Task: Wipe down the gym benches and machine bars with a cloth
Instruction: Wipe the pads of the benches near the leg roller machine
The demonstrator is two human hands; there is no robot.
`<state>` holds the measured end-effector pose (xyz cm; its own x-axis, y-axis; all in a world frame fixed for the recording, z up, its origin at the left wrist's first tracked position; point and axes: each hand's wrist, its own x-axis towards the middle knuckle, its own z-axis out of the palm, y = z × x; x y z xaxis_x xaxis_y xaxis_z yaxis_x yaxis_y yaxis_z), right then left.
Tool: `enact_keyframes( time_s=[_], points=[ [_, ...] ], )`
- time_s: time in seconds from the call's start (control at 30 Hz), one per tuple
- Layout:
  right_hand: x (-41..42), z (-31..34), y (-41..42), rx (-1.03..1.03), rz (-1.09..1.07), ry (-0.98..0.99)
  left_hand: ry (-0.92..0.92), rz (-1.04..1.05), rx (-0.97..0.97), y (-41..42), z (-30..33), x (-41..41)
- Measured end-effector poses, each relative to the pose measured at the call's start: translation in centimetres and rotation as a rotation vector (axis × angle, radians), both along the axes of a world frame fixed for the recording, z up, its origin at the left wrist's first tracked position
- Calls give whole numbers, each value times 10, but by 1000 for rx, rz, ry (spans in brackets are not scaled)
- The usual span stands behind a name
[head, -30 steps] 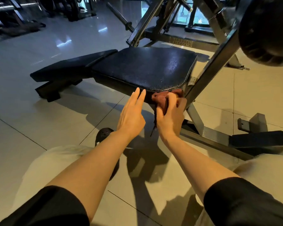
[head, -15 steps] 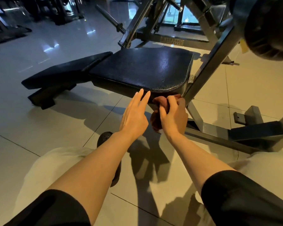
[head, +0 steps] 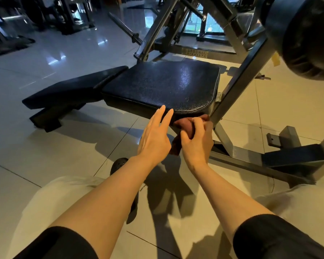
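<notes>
Cloth (head: pixel 183 126) at frame centre, now bunched under front edge of bench pad (head: pixel 163 86). Our right hand (head: pixel 196 144) grips it, fingers curled; left hand (head: pixel 153 139) flat, fingers straight, holding nothing. We judge edge wipe still underway.

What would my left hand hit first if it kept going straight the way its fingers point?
Likely the front edge of the black seat pad; the left hand already has its fingertips right there, though contact is unclear.
</notes>
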<state>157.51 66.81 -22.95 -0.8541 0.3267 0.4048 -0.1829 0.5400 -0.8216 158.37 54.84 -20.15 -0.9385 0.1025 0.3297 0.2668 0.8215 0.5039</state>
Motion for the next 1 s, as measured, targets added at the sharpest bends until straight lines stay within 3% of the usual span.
enact_keyframes(
  time_s=[0.13,0.33,0.5,0.63,0.8,0.93,1.0],
  points=[
    [-16,12,4,-119,-209,8,11,8,-3,5,1,-2],
    [0,-2,-9,53,-23,-25,55,-4,-46,0,5,-4],
    [-13,22,12,-174,-365,-20,99,-71,-71,-18,9,-15],
    [-5,10,-21,-159,-254,-17,72,-42,-70,-45,10,-24],
    [13,-7,-65,117,-39,18,22,-48,-69,-78,10,-40],
    [6,18,-66,-69,-360,33,10,-100,-76,-92,12,-51],
    [-1,26,-66,-70,-416,17,19,-97,-61,-92,12,-54]
  ],
)
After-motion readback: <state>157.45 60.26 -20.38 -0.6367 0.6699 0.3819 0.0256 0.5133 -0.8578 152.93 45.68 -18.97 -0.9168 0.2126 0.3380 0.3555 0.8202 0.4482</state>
